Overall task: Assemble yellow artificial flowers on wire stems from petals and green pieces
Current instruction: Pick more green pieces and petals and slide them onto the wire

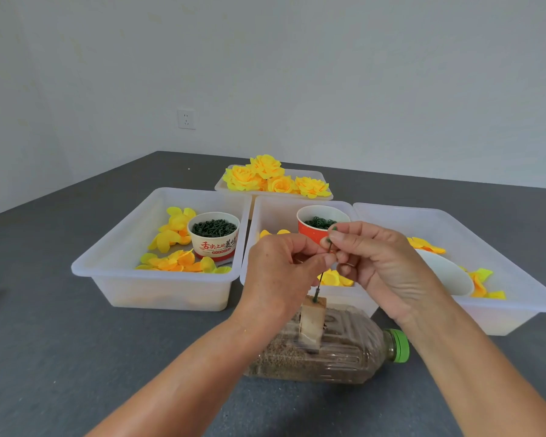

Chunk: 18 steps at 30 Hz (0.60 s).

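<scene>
A thin wire stem (321, 276) stands in a wooden block (312, 320) fixed on a lying plastic bottle (344, 354). My left hand (278, 275) pinches the wire near its upper part. My right hand (379, 263) pinches small green pieces (331, 234) at the wire's top. A red cup of green rings (319, 225) stands just behind my hands. A printed cup of dark green pieces (214, 234) sits in the left tray (158, 279) among loose yellow petals (171, 238).
Finished yellow flowers (275, 178) fill a tray at the back. The middle tray (265, 212) and right tray (517, 298) hold more petals; a white bowl (445, 275) lies in the right one. The bottle's green cap (401, 345) points right on the grey table.
</scene>
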### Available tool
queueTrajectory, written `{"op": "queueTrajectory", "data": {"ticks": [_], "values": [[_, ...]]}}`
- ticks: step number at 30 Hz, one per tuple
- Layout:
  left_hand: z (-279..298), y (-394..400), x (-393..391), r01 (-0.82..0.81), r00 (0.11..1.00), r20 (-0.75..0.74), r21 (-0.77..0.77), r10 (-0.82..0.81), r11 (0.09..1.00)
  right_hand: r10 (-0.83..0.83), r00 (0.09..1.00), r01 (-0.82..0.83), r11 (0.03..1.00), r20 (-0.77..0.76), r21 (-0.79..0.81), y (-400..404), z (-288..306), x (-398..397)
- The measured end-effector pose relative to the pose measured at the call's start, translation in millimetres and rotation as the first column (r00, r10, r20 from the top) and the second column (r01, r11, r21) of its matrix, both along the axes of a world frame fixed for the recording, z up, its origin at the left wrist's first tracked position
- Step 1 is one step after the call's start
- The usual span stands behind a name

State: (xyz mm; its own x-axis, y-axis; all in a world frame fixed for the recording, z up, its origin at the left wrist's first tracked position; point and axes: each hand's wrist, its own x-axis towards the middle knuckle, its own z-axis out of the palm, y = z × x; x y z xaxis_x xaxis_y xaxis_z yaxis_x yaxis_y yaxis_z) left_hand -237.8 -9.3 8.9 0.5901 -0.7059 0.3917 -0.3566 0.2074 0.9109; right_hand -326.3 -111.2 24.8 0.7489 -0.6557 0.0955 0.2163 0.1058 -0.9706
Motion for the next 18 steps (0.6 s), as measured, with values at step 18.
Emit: {"op": "queueTrajectory", "data": {"ticks": [18], "values": [[-0.7,0.5,0.5,-0.012,1.0,-0.011,0.002,0.012,1.0,0.118,0.992,-0.126,0.973,0.055,0.192,-7.1,-8.5,3.2]]}}
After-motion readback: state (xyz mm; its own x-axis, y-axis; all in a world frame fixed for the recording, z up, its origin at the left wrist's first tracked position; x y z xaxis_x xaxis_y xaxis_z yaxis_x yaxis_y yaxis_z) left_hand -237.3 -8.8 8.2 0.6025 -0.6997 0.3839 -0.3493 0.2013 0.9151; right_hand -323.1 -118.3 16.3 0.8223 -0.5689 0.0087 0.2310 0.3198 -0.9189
